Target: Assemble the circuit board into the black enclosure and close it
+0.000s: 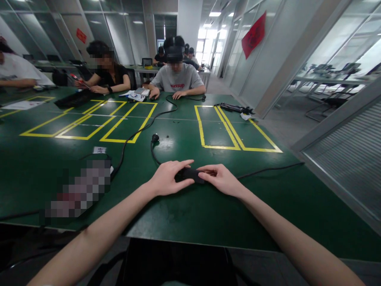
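Note:
A black power adapter (193,175), a small dark block, is between my two hands at the near middle of the green table (190,222). My left hand (166,178) is around its left end, thumb on the near side and index finger stretched along the far side; its other fingers are hidden. The thumb of my right hand (223,179) presses on the right end, with the fingers curled behind. From the left side a black cord runs to a plug (155,138) lying on the table. A thinner black cable (270,170) trails off to the right.
Yellow tape rectangles (202,131) mark the tabletop. A blurred-out object (80,190) with a cord lies at left, near a small label (99,150). A black tool-like item (235,108) lies at far right. Co-workers sit across the table, one (177,77) directly opposite.

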Tool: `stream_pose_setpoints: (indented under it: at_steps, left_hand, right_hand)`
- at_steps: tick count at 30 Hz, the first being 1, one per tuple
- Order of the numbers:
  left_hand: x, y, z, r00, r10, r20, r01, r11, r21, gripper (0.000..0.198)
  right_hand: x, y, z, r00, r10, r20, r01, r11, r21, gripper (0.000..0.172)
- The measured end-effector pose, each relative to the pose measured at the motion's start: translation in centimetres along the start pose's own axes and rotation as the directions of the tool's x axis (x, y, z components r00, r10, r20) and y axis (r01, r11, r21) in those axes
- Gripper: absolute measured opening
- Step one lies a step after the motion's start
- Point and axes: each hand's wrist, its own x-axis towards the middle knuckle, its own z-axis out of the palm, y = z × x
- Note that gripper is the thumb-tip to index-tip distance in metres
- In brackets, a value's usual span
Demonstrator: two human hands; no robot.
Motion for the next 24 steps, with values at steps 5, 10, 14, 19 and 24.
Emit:
stream_pose_setpoints:
  at_steps: [5,10,14,19,24]
  left_hand:
    - [0.2,-0.1,0.1,0.985,-0.147,0.085,0.155,0.984,-0.086,0.031]
    - [0.3,0.3,0.3,0.984,-0.156,0.082,0.164,0.982,-0.090,0.029]
    - [0.2,0.6,0.5,0.997,-0.052,0.061,0.054,0.998,-0.022,0.036]
    - [0.4,0.5,1.3,0.988,0.147,0.049,-0.154,0.967,0.204,0.050]
    - [0.6,0.9,1.7,0.965,0.250,0.076,-0.261,0.910,0.322,0.039]
  right_hand:
    - [-0.1,0.1,0.9,0.966,-0.235,-0.105,0.180,0.909,-0.375,0.030]
    - [0.4,0.8,1.4,0.937,-0.336,-0.094,0.246,0.829,-0.502,0.028]
    - [0.5,0.9,1.8,0.926,-0.343,-0.160,0.210,0.817,-0.538,0.034]
    - [0.5,0.7,1.8,0.948,-0.203,-0.247,0.097,0.919,-0.383,0.028]
    - [0.5,0.7,1.2,0.968,-0.156,-0.198,0.089,0.946,-0.312,0.027]
